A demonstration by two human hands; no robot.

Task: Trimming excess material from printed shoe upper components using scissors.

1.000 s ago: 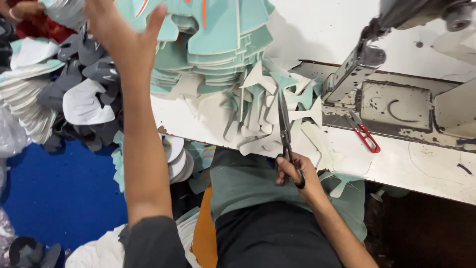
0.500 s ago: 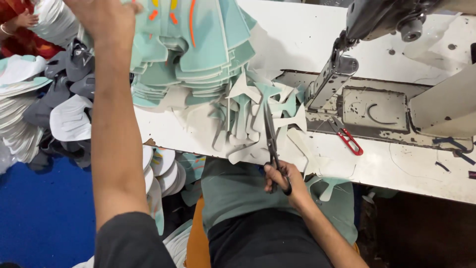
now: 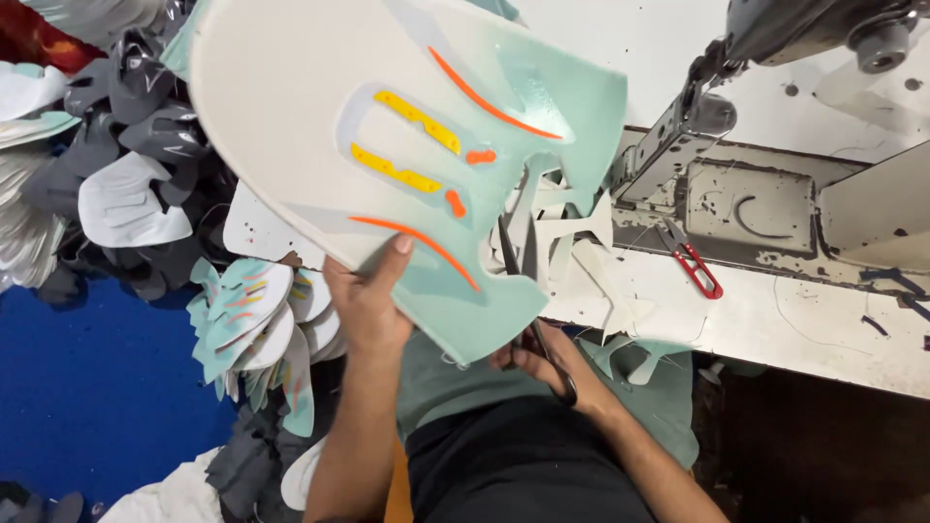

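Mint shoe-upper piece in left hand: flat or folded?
Flat: the mint piece is spread whole, gripped at its lower edge by the left hand.

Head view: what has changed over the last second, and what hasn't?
The left hand, which was stretched up to the stack of mint pieces, has come back toward the body holding one cut piece, white and mint with orange and yellow marks, close to the camera. The right hand still holds the scissors; the red snips stay on the sewing table.

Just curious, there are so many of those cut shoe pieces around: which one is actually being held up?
The big white-and-mint piece with orange and yellow stripes, pinched by the left hand; the others lie piled.
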